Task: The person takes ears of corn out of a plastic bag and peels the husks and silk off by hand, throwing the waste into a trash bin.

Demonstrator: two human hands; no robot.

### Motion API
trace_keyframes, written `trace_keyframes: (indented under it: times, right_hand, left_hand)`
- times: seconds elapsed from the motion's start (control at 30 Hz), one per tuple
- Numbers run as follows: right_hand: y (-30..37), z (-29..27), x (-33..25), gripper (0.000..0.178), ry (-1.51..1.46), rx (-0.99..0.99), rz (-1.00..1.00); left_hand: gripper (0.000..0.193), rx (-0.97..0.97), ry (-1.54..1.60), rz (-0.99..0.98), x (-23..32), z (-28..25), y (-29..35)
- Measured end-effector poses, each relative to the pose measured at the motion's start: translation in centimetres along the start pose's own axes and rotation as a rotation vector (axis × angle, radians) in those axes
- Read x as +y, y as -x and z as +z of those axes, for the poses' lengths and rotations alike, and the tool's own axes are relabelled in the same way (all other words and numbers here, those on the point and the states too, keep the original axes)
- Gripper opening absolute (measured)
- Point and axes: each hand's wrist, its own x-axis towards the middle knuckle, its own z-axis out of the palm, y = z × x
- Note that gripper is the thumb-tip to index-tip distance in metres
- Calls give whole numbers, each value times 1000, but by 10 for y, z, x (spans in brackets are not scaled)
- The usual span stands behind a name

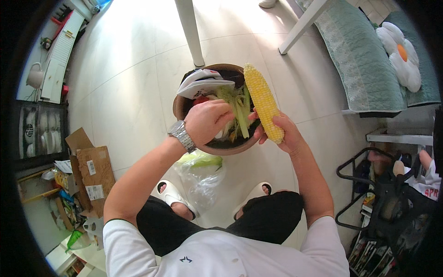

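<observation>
My right hand (285, 132) is closed round the lower end of a husked ear of corn (262, 99), its yellow kernels bare, tilted up and to the left. My left hand (210, 121), with a metal watch (182, 135) on the wrist, hovers over a round bin (179, 107). Its fingers are curled together; what they hold, if anything, is hidden. Inside the bin lie pale green corn husks and silk (240, 113) and a white crumpled package (203, 85). The bin stands on the floor in front of me, and the corn is above its right rim.
Between my feet lies a clear plastic bag (200, 182) with a green-husked ear of corn (200, 160) in it. White furniture legs (190, 34) rise behind the bin. At left is an open cardboard box (94, 173); at right, a padded green seat (357, 69) and a black metal frame (369, 184).
</observation>
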Motion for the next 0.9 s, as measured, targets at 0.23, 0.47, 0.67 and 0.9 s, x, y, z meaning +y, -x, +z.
trace_keyframes:
  times: [0.23,0.47,0.67,0.9]
  right_hand:
    - [4,-19,-7,70,-93,-238,-6]
    - [10,-13,-8,83,-14,-216,-7]
    - [9,-7,-4,83,31,-246,40]
    - [11,-2,-8,86,-45,-290,32]
  left_hand:
    - [41,82,-87,4,-5,2,-1]
    - [36,252,430,-163,2,-3,-27]
    - [40,215,758,-335,14,-12,-47]
    - [25,233,600,-211,5,-1,-38]
